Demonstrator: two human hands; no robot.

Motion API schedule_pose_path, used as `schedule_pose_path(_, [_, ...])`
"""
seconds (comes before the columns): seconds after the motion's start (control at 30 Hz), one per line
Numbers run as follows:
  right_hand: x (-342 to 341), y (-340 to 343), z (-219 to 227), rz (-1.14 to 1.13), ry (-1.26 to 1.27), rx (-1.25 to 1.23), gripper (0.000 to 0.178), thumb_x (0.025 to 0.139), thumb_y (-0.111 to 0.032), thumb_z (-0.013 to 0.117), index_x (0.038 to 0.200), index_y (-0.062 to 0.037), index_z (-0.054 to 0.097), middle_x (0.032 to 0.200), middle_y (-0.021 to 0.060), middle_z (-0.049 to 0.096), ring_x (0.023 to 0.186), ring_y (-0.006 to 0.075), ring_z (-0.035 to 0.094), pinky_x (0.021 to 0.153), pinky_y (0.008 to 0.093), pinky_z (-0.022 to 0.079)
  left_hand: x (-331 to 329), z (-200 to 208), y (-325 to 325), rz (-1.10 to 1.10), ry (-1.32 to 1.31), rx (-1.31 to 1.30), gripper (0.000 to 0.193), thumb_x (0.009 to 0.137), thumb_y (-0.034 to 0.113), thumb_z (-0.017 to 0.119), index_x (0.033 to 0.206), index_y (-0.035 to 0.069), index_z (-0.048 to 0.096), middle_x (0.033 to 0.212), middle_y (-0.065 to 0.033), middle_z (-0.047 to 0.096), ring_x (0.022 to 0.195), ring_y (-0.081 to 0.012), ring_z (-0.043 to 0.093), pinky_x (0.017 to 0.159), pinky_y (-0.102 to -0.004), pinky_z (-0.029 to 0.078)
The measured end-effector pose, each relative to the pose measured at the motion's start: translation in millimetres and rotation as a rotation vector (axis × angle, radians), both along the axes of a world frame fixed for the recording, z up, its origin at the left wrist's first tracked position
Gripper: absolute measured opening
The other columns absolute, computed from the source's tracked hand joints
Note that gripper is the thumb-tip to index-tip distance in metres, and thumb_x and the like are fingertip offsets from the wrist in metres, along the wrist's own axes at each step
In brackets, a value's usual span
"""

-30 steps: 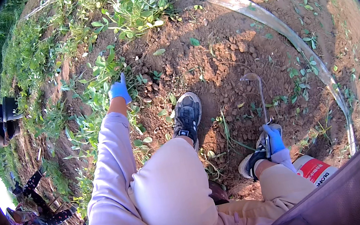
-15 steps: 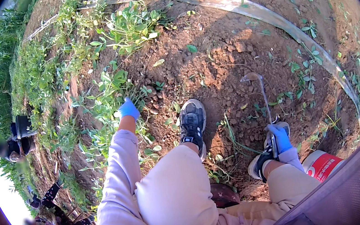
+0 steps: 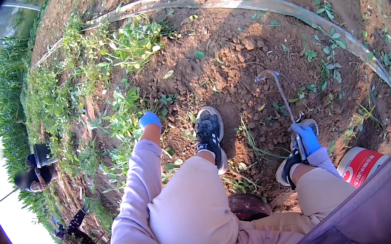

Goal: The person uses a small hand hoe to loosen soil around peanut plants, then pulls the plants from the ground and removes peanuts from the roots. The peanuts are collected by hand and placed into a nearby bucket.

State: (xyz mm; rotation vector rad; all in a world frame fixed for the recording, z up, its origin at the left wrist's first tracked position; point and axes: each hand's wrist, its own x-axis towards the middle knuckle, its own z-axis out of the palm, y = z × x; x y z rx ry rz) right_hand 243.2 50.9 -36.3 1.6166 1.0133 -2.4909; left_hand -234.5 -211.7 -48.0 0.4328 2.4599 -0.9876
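My left hand, in a blue glove, reaches down to the low leafy green plants. It looks closed, but its curled fingers are turned away, so what they hold is hidden among the leaves. A blue glove also covers my right hand, which is wrapped round the handle of a hand hoe beside my right shoe. The hoe's curved metal head points away from me over loose, dug-up brown soil.
A pale flat hose curves across the far ground and down the right. A red-and-white bucket stands by my right leg. My shoes are planted in the dirt. Two people work at the left, one near a dark bucket.
The view has shifted slightly. My left hand has curled in more and sits a little nearer my left shoe. The hoe stays in my right hand, tilted a bit more to the left.
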Motion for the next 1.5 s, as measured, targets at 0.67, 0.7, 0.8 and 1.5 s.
schedule_pose_path(0.67, [-8,-9,9,0.19,-0.109,0.112,0.02,0.081,-0.024,0.057,0.082,-0.0048,0.055,0.052,0.0029,0.048,0.037,0.0134,0.044,0.035,0.0243,0.036,62,14,-51,-0.228,0.153,0.329,0.06,0.077,0.013,0.048,0.131,0.006,0.024,0.134,-0.015,0.031,0.125,-0.0266,0.03,0.089,-0.0515,0.035])
schedule_pose_path(0.7, [-2,-2,-4,0.266,-0.097,0.192,0.018,0.081,-0.022,0.058,0.08,-0.005,0.054,0.051,0.0026,0.048,0.037,0.0132,0.044,0.034,0.024,0.036,79,17,-61,-0.294,0.178,0.343,0.062,0.077,0.016,0.047,0.134,0.01,0.022,0.138,-0.0121,0.025,0.128,-0.0255,0.023,0.093,-0.0548,0.027])
schedule_pose_path(0.8, [-3,1,16,0.284,-0.185,0.328,0.012,0.08,-0.017,0.057,0.073,-0.0067,0.053,0.05,0.0012,0.047,0.035,0.0113,0.04,0.033,0.0235,0.033,144,8,-95,-0.452,0.223,0.291,0.061,0.08,0.03,0.043,0.136,0.018,0.02,0.142,-0.0066,0.018,0.132,-0.0237,0.015,0.098,-0.0612,0.008])
schedule_pose_path(1.5, [100,-29,26,0.188,-0.44,0.596,0.017,0.079,-0.022,0.058,0.076,-0.0059,0.054,0.056,0.0053,0.052,0.04,0.0146,0.046,0.038,0.0309,0.039,376,-17,-326,-0.153,-0.342,0.852,0.031,0.079,0.018,0.044,0.107,0.008,0.052,0.119,-0.0131,0.047,0.11,-0.0287,0.045,0.082,-0.0454,0.042])
